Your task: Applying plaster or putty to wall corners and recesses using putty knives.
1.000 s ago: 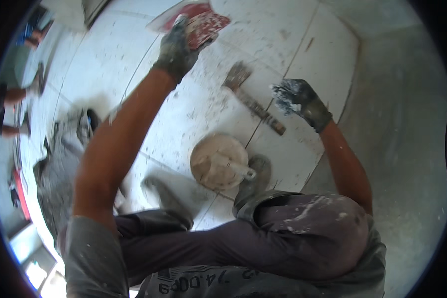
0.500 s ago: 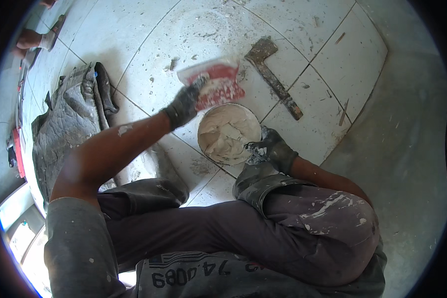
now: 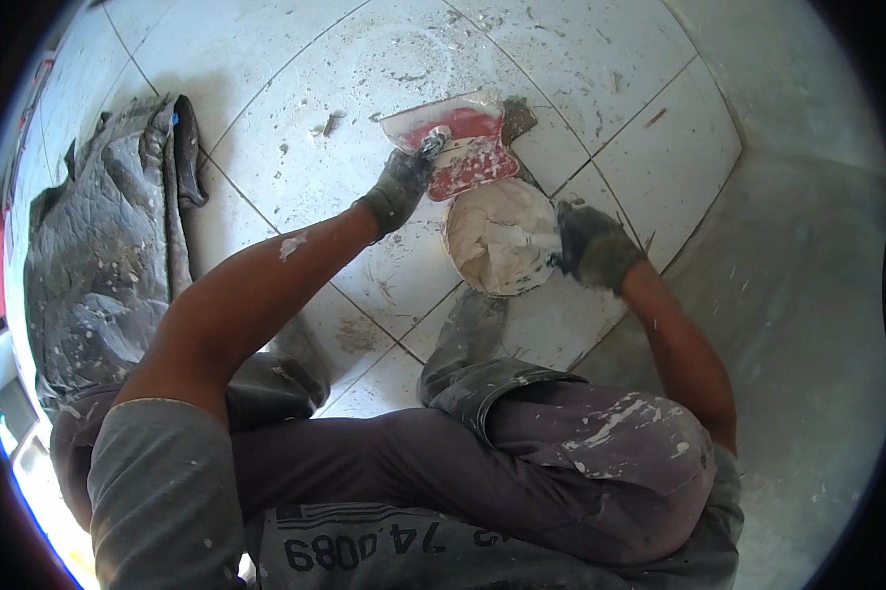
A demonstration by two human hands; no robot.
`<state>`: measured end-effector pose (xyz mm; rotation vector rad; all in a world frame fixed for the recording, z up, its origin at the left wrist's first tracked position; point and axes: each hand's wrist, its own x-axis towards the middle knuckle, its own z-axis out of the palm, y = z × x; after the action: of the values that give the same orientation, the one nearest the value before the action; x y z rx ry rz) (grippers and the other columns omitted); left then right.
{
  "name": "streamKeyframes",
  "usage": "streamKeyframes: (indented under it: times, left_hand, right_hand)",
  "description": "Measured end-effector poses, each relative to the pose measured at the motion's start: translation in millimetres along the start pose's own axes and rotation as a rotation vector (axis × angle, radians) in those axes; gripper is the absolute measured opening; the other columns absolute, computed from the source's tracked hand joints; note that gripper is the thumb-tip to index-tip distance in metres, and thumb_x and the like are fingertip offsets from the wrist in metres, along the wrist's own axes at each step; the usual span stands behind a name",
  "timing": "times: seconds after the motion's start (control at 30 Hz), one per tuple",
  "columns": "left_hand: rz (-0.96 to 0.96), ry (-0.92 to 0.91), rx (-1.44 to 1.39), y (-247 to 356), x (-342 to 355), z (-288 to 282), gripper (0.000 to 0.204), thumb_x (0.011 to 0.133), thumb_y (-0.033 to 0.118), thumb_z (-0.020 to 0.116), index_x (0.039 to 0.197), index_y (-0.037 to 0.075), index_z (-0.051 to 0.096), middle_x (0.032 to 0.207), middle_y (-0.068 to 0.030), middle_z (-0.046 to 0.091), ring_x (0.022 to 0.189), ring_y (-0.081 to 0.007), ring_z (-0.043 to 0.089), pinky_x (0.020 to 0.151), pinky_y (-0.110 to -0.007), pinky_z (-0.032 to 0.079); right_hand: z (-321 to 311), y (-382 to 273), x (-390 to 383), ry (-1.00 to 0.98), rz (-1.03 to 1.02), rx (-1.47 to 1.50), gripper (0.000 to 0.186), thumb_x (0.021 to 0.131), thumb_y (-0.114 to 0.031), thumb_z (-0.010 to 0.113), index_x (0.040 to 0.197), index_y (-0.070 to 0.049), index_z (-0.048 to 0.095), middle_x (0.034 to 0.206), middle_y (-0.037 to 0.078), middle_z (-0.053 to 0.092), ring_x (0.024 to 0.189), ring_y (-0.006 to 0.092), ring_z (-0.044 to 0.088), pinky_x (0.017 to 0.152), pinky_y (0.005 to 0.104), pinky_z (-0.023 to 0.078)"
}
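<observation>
My left hand (image 3: 398,189), in a dark glove, is closed round a wide red putty spreader (image 3: 474,165) with a pale edge and white putty smeared over it. The spreader is held over the far rim of a round tub of off-white putty (image 3: 482,251). At the tub's right side my gloved right hand (image 3: 598,248) is closed on a small putty knife (image 3: 517,237), whose coated blade lies over the putty. The knife's handle is hidden in the glove.
A worn hatchet (image 3: 519,118) lies on the tiles, mostly hidden behind the spreader and tub. To the left a crumpled grey, putty-spotted sheet (image 3: 99,246) rests on the tiled floor (image 3: 295,108). Debris is scattered about, and a smooth grey surface (image 3: 787,295) borders the tiles at right.
My right hand has moved up and right from the tub's near rim, and the knife blade now shows over the putty. The spreader now overlaps the hatchet. The whole view has shifted.
</observation>
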<state>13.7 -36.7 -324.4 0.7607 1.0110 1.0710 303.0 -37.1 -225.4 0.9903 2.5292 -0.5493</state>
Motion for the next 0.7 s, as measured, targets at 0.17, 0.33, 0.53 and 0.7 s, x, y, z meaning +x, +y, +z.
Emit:
streamKeyframes:
  times: [0.17,0.33,0.53,0.7]
  left_hand:
    - [-0.072,-0.014,-0.084,-24.2,8.8,11.4,0.04,0.098,0.039,0.05,0.118,0.005,0.058,0.109,-0.0038,0.062,0.096,-0.0079,0.057,0.083,-0.027,0.048]
    - [-0.102,0.098,-0.302,-28.0,8.7,39.8,0.039,0.097,0.039,0.052,0.113,0.004,0.06,0.102,-0.0028,0.062,0.089,-0.0091,0.056,0.079,-0.028,0.048]
    - [-0.052,0.1,-0.113,-14.2,1.9,58.5,0.038,0.098,0.036,0.052,0.119,0.004,0.056,0.105,-0.0051,0.063,0.093,-0.0123,0.058,0.081,-0.03,0.048]
    - [0.136,0.026,0.303,-0.6,-1.4,88.9,0.03,0.095,0.017,0.053,0.123,0.008,0.053,0.102,-0.017,0.063,0.091,-0.0322,0.062,0.077,-0.041,0.049]
  right_hand:
    - [-57.3,-54.2,-15.7,0.075,0.112,-0.166,0.026,0.074,-0.012,0.062,0.099,-0.006,0.062,0.079,0.012,0.064,0.078,0.029,0.064,0.071,0.0415,0.05]
    - [-58.8,-30.9,-14.3,0.264,-0.032,-0.262,0.018,0.08,-0.018,0.058,0.095,-0.01,0.063,0.08,0.012,0.063,0.076,0.0295,0.062,0.069,0.0422,0.048]
    - [-29.5,-32.5,-7.5,-0.045,0.068,-0.261,0.013,0.084,-0.022,0.057,0.089,-0.011,0.062,0.075,0.011,0.063,0.074,0.0282,0.063,0.069,0.0423,0.049]
    - [-44.8,-8.2,-5.0,-0.117,-0.018,-0.251,0.019,0.083,-0.028,0.061,0.089,-0.01,0.063,0.078,0.012,0.064,0.076,0.0302,0.062,0.07,0.0438,0.049]
